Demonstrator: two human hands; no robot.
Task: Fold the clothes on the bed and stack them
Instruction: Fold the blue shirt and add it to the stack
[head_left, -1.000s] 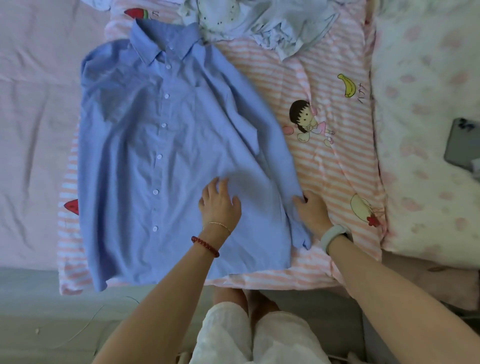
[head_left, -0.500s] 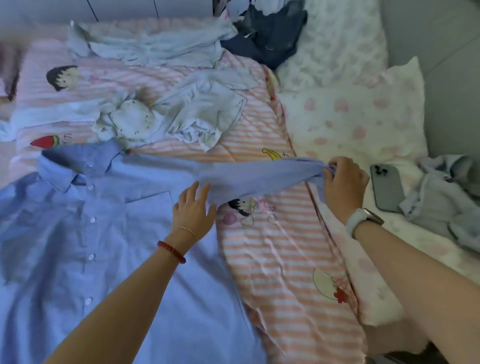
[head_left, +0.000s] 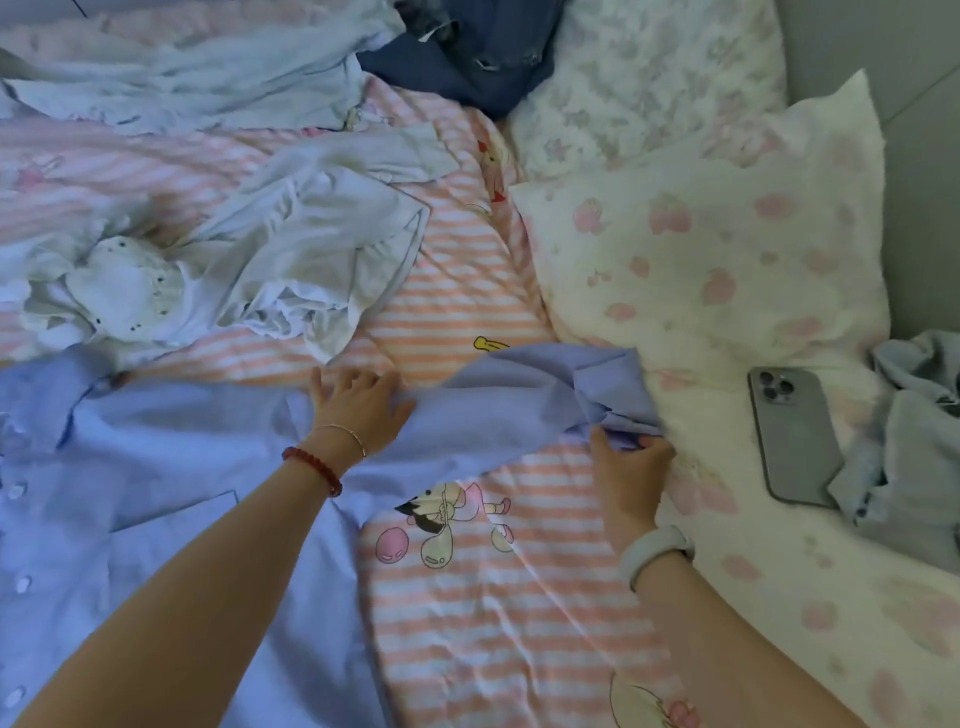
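Head view: right hand (head_left: 631, 475) grips blue shirt (head_left: 171, 483) sleeve

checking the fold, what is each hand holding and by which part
Right hand grips the blue shirt by its sleeve end; left hand presses flat, holding nothing.

Shirt (head_left: 156, 493): I see it lying at near left on the bed's quilt (head_left: 493, 597), its sleeve (head_left: 519, 395) reaching right.
Left hand (head_left: 358, 405): rests on the sleeve's inner end.
Right hand (head_left: 631, 467): at the sleeve's outer end, beside the pillow (head_left: 701, 249).
Crumpled clothes (head_left: 291, 260): behind the shirt.
Phone (head_left: 792, 436): on the bedding right of the pillow's near edge.
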